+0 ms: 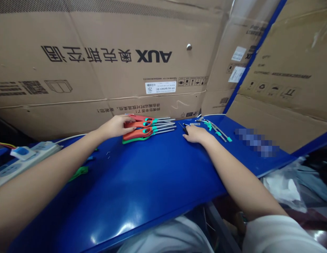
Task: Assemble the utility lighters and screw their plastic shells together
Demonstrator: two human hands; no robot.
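Observation:
Several long-nosed lighters [142, 124] with red, orange and green handles, teal triggers and metal barrels lie stacked on the blue table, barrels pointing right. My left hand [117, 125] is at their handle ends, fingers curled on an orange lighter [135, 124]. To the right of the barrels, my right hand [195, 134] rests low over the table, closed round a slim black tool [184, 129] that looks like a screwdriver. Its thin shaft points to the upper left, and my fingers hide part of the handle. Loose metal barrels with teal parts [217, 130] lie just beyond this hand.
Upright cardboard [113, 80] walls the back of the blue table [152, 175], with another cardboard panel [284, 109] at right. A power strip [28, 161] with a plug stands at left, near a green piece [80, 172]. A clear plastic bag [284, 186] hangs right of the table.

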